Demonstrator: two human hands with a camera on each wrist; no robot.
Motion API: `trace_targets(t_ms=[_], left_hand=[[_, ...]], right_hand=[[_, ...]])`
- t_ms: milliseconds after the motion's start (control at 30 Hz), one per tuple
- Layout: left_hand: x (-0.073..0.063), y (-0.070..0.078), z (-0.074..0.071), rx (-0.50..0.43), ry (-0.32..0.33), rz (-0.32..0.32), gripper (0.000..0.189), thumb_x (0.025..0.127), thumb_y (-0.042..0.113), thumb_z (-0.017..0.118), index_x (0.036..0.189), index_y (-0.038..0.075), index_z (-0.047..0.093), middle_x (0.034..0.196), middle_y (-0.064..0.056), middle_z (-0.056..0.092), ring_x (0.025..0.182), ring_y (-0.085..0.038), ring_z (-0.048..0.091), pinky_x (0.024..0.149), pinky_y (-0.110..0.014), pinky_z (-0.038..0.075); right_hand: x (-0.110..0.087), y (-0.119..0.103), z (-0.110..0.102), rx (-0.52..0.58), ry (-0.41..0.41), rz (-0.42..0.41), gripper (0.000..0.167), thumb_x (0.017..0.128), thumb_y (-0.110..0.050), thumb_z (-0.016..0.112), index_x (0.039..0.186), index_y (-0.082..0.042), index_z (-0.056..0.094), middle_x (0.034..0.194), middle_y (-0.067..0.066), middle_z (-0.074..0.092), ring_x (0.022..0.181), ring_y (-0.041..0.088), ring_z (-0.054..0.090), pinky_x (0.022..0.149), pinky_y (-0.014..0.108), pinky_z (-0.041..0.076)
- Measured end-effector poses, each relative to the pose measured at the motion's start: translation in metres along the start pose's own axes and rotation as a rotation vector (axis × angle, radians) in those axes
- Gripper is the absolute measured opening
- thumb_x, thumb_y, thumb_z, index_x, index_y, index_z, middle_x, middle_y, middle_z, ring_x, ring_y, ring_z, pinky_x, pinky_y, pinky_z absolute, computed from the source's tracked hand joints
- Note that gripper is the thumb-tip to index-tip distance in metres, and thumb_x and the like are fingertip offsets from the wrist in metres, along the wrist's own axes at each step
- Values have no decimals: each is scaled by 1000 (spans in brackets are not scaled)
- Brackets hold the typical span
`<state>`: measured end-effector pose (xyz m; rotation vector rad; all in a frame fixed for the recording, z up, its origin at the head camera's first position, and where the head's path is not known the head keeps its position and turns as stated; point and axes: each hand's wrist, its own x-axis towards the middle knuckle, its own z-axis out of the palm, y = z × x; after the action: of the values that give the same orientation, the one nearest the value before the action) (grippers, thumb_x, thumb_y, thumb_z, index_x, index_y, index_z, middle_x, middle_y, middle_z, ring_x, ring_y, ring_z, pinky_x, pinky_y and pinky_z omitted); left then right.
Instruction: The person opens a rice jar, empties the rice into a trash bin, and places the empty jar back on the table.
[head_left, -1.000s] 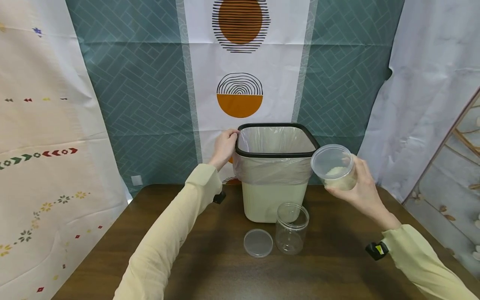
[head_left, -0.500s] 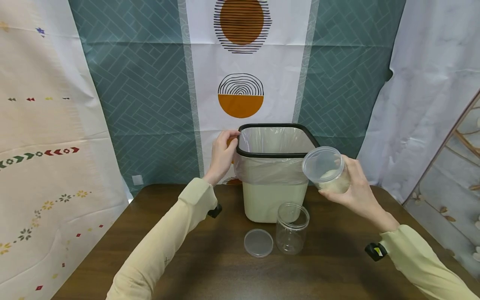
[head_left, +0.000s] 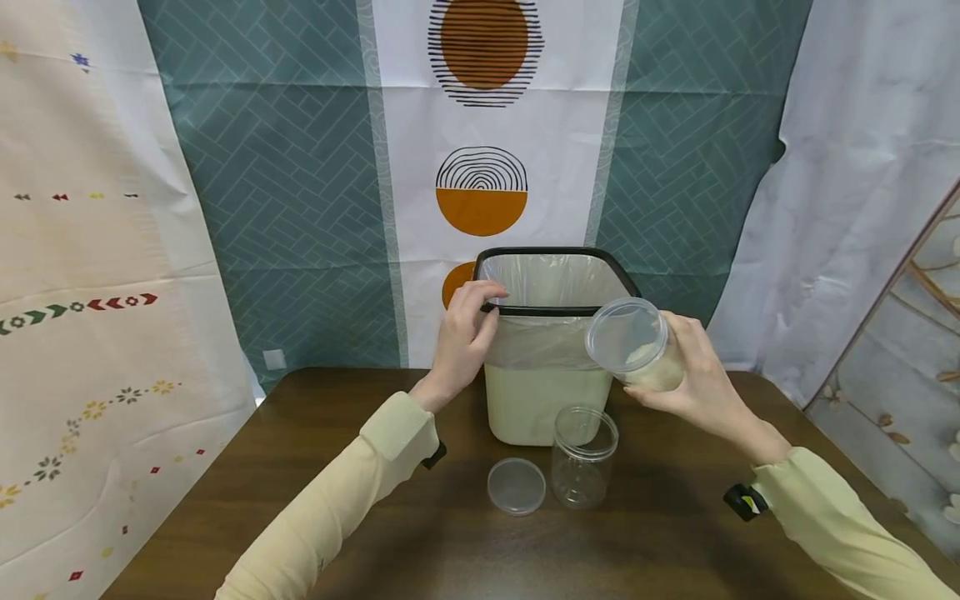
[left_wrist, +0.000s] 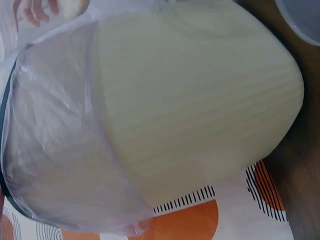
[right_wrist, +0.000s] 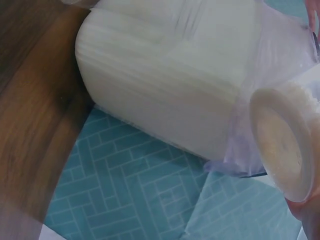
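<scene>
My left hand (head_left: 459, 337) is at the near left corner of the pale green trash can (head_left: 543, 404), its fingers over the black rim (head_left: 555, 312) and the thumb outside. A clear plastic liner (left_wrist: 55, 110) folds down over the can's upper wall. My right hand (head_left: 701, 379) grips a clear plastic jar (head_left: 628, 335) partly filled with white grains like rice. Its lidless mouth tilts left, close to the can's near right corner. In the right wrist view the base of the jar (right_wrist: 280, 145) and the grains inside show, with most of that hand out of frame.
A second clear jar (head_left: 581, 475), with no lid, stands on the brown wooden table (head_left: 420, 550) in front of the can. Left of it a round translucent lid (head_left: 517, 487) lies flat. A patterned curtain (head_left: 300, 208) hangs behind the table.
My left hand has slid along the rim from the can's left side to its near left corner. The right hand has carried the jar of grains left, closer to the can.
</scene>
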<state>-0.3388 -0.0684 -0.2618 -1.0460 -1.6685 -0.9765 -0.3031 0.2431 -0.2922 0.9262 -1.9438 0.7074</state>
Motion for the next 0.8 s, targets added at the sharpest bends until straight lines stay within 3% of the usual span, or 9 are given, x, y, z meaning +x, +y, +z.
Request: trace_targets(t_ms=[200,300,533,667,800], left_hand=[[-8,9,6,13,-75,143,25,80,-11,51,102,-1,57,107,-11,53,100,-23,47,85,-32,37],[-13,11,9,-20,-136,168,27,79,-11,54,104,-2,56,107,-10,52,100,-22,48,83,-29,40],[-24,11,17,-138,-259,109,30,81,-4,62,109,-4,52,107,-10,52,98,-18,50,76,-26,46],[-27,11,21,-196,-299,70,41,77,0,69,113,-5,50,108,-13,52,98,-21,51,74,-28,47],[-23,25,21,-285,-313,5,56,71,-1,75,118,-8,46,111,-19,51,102,-28,49,76,-35,47]], right_hand=[[4,-5,3,-1,-16,-28,91,60,-47,77,128,2,42,112,17,46,102,27,40,81,31,32],[6,-7,5,1,-22,-36,90,58,-42,79,128,3,42,112,17,46,102,27,40,82,32,32],[7,-11,10,7,-48,-42,90,55,-35,81,127,2,42,114,15,45,104,26,40,84,32,32],[7,-13,13,12,-69,-39,92,52,-31,82,128,1,42,115,14,44,105,25,40,86,32,32],[8,-16,15,23,-95,-24,94,51,-29,84,130,-1,41,117,12,43,107,24,39,87,32,32]])
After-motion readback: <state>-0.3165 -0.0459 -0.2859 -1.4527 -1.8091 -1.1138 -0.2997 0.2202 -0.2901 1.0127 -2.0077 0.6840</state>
